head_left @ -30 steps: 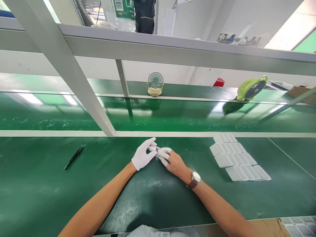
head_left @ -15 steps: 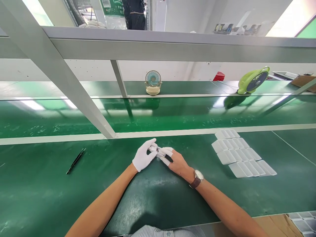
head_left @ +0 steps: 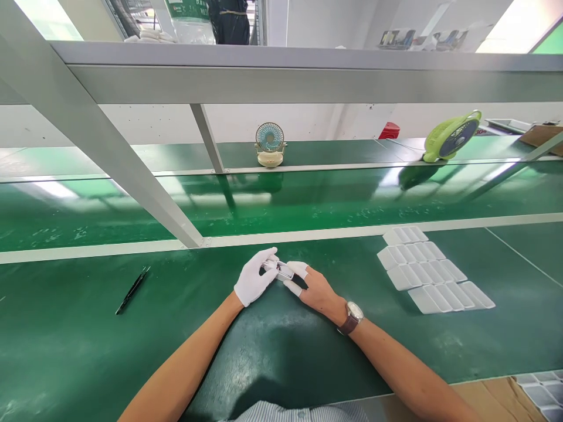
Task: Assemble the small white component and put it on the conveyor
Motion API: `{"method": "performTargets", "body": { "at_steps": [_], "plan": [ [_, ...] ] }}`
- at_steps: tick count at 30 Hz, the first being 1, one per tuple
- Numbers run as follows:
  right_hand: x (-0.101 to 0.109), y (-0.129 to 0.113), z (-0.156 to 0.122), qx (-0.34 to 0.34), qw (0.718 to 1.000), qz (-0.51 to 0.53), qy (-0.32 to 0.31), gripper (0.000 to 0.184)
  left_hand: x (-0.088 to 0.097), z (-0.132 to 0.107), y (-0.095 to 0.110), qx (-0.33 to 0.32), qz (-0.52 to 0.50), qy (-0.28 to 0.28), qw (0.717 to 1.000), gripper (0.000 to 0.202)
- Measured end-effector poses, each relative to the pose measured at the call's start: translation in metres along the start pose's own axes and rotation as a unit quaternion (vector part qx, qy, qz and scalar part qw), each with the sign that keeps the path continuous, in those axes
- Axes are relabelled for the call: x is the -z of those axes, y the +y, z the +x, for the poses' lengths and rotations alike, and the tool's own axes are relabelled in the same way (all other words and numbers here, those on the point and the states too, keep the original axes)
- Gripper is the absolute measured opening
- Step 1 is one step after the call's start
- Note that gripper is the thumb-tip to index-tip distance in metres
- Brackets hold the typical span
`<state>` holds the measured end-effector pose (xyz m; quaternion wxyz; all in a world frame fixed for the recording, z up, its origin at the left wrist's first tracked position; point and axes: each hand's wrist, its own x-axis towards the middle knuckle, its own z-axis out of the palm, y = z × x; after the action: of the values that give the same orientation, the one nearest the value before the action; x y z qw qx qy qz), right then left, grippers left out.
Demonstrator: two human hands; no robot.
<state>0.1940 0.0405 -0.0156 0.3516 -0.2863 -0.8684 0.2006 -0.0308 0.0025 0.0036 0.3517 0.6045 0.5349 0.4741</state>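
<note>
Clear piece (head_left: pixel 282 269), small and oblong with a glint along it, is held just above the counter (head_left: pixel 88 351), in the middle of the head view and close in front of the person. It is gripped from both ends. The left hand (head_left: pixel 254 278), in a white glove, is closed on its left end with the fingers (head_left: pixel 265 257) curled over it. The right hand (head_left: pixel 317 291) is bare apart from white cots on the fingertips (head_left: pixel 299 268), which are pinched narrowly on the right end. A dark spot is seen under the right forefinger; what it is cannot be told.

Compared with a second ago, very little has been altered. Both hands are kept at the same place on the counter, the grip has not been released, and the piece has only been turned slightly between the fingers. The rest of the shift in the scene is put down to the head being moved.

A wristwatch (head_left: pixel 352 316) is worn on the right wrist. Black tweezers (head_left: pixel 132 291) are left lying well apart to the left, untouched. Rows of clear trays (head_left: pixel 433 275) are laid out to the right, near the right forearm but not touching it. Beyond the green belt (head_left: pixel 308 199), a small teal fan (head_left: pixel 269 143) and a lime-green fan (head_left: pixel 451 138) are set on the far ledge.
</note>
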Motion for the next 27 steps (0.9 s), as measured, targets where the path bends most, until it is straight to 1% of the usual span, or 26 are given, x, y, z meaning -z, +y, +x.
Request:
{"method": "performTargets", "body": {
  "at_steps": [4,5,9,11,15,19,21,23,25,27],
  "plan": [
    [0.003,-0.001,0.002,0.009,0.999,-0.03,-0.043,0.046,0.0,0.001,0.002,0.003,-0.009,0.007,1.0,0.053],
    [0.003,-0.001,0.002,0.012,0.999,-0.027,-0.036,0.047,0.0,0.001,0.003,0.002,-0.009,0.01,1.0,0.053],
    [0.006,-0.001,0.003,0.031,0.999,0.006,0.034,0.053,0.0,0.001,0.004,-0.005,-0.008,0.02,1.0,0.053],
    [0.007,-0.001,0.003,0.035,0.998,0.013,0.046,0.053,0.0,0.001,0.003,-0.005,-0.01,0.02,1.0,0.053],
    [0.006,-0.002,0.002,0.022,0.999,0.025,0.042,0.051,0.0,0.0,0.003,-0.002,-0.015,0.017,1.0,0.053],
    [0.005,-0.003,0.001,0.013,0.999,0.045,0.011,0.051,-0.001,0.0,0.004,-0.003,-0.018,0.021,1.0,0.053],
    [0.006,-0.003,0.002,-0.002,0.998,0.063,-0.008,0.049,-0.001,0.001,0.004,-0.005,-0.017,0.023,1.0,0.052],
    [0.009,-0.003,0.004,-0.034,0.995,0.094,-0.018,0.045,-0.001,0.001,0.003,-0.006,-0.012,0.025,1.0,0.052],
    [0.012,-0.003,0.007,-0.072,0.988,0.134,-0.008,0.042,0.0,0.001,0.002,-0.006,-0.006,0.027,1.0,0.052],
    [0.015,-0.001,0.009,-0.097,0.982,0.162,0.017,0.04,0.0,0.001,0.001,-0.004,-0.001,0.025,1.0,0.052]
  ]
}}
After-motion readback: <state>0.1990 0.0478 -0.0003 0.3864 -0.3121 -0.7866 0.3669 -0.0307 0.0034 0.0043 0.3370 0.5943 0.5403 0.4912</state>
